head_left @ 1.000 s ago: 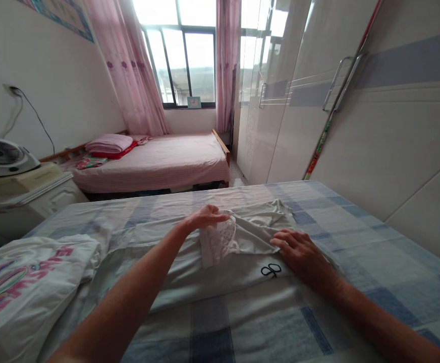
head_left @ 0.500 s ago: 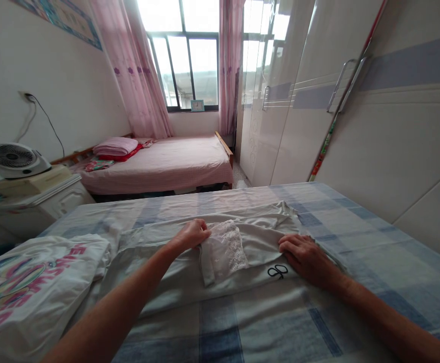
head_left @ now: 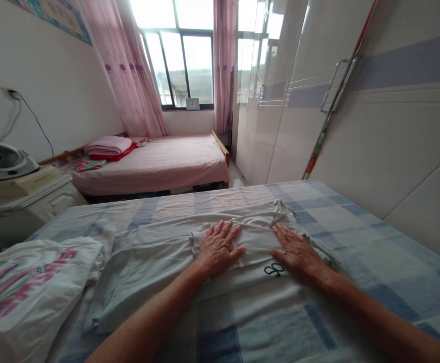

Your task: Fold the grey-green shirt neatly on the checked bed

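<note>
A pale grey garment [head_left: 155,257] with a small black logo [head_left: 273,269] lies spread across the blue plaid bed [head_left: 356,242] in front of me. My left hand [head_left: 219,248] lies flat on its folded middle, fingers spread, palm down. My right hand [head_left: 294,253] presses flat on the garment just to the right, beside the logo. Neither hand grips anything. The lace piece seen before is hidden under the folded cloth and my left hand.
A white printed shirt [head_left: 23,287] lies at the bed's left edge. A fan [head_left: 0,160] sits on a white cabinet at left. A pink bed [head_left: 159,161] stands by the window. Wardrobe doors [head_left: 356,111] line the right wall.
My left hand let go of the lace part, which is now folded under, and came down flat on the garment. My right hand stayed pressed on the cloth.
</note>
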Tool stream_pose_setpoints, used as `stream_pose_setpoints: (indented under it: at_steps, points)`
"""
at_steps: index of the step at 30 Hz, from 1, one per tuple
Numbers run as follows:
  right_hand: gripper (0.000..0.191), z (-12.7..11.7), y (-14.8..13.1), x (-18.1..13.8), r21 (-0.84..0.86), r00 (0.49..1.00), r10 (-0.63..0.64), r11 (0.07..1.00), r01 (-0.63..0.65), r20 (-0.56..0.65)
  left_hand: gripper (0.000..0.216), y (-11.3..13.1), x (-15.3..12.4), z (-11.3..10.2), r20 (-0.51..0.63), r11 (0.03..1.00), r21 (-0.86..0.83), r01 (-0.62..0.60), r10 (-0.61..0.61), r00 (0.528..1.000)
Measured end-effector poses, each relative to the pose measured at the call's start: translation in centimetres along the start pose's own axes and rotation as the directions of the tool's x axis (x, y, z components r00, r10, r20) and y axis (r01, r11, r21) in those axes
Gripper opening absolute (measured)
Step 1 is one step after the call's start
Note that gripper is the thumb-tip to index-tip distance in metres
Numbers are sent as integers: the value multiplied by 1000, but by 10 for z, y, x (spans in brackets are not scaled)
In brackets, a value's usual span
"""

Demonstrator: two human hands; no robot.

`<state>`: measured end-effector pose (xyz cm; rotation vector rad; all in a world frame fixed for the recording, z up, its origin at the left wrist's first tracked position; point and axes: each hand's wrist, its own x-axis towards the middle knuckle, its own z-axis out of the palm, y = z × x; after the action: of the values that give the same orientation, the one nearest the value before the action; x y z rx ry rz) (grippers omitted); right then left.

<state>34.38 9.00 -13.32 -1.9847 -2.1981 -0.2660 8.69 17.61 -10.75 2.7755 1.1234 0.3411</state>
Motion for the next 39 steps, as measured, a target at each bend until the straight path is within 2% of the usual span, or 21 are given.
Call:
stream_pose_setpoints:
  at_steps: [4, 6, 8, 10, 13, 15, 19, 22, 25, 28, 32, 35, 37, 39]
  points:
    - [66, -4, 15, -9, -45, 995, 74, 996, -77, -62, 66, 0, -4, -6, 0, 1000, -21, 9, -9, 1000]
    - [64, -12, 6, 3, -57, 990, 48, 997, -56, -132, 61, -2, -7, -12, -33, 1000, -6, 11, -11, 999]
    - [60, -18, -11, 22, -48, 983, -29, 999, 21, -179, 57, -11, -14, -19, -72, 999, 27, 43, -41, 997]
    - [57, -21, -31, 43, -20, 983, -88, 996, 86, -161, 55, -27, -26, -26, -80, 989, 56, 135, -131, 988]
    - [57, -20, -58, 72, 32, 989, -105, 994, 108, -100, 56, -56, -48, -38, -66, 948, 90, 305, -300, 952]
    - [58, -20, -74, 87, 66, 987, -141, 987, 146, -78, 57, -70, -60, -44, -70, 924, 110, 366, -360, 930]
    - [61, -22, -107, 114, 132, 963, -268, 954, 269, -22, 58, -75, -64, -49, -123, 913, 143, 382, -366, 922]
    - [59, -24, -120, 133, 174, 947, -321, 933, 315, 6, 57, -74, -56, -50, -158, 910, 152, 385, -362, 919]
    - [58, -19, -109, 146, 214, 938, -344, 920, 328, 39, 59, -87, -58, -46, -144, 905, 170, 391, -370, 918]
    - [63, -4, -81, 151, 251, 928, -341, 921, 297, 153, 59, -107, -71, -40, -109, 886, 195, 420, -406, 907]
    - [73, 13, -47, 151, 158, 964, -123, 984, 87, 234, 64, -119, -88, -38, -151, 786, 216, 579, -559, 815]
    - [73, 12, -41, 146, 76, 978, 20, 996, -36, 210, 64, -116, -97, -44, -166, 742, 228, 630, -608, 776]
    - [69, 9, -45, 137, 60, 990, -9, 998, 0, 137, 62, -117, -107, -49, -159, 755, 239, 611, -590, 791]
    - [66, 9, -49, 124, 70, 992, -100, 993, 94, 81, 60, -124, -121, -53, -152, 767, 236, 596, -577, 803]
